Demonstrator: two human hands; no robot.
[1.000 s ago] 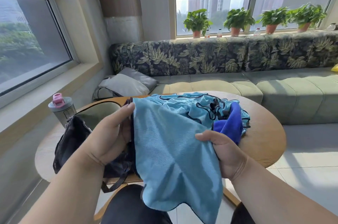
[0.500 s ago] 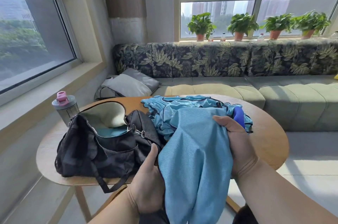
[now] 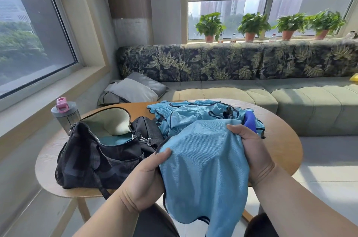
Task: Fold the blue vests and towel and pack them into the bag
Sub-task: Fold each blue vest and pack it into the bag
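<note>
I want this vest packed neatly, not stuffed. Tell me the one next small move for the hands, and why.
Probably bring the two hands together to fold the vest in half. The left hand and right hand each grip a side of it, it hangs unfolded off the table edge, and the open bag sits just left, ready to take it.

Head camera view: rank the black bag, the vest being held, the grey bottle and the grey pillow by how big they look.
1. Vest, though it is nearest the camera, so its lead is unsure.
2. Bag, nearly as large in view.
3. Pillow, farther off, so likely bigger than it looks.
4. Bottle, partly hidden by the bag.
</note>
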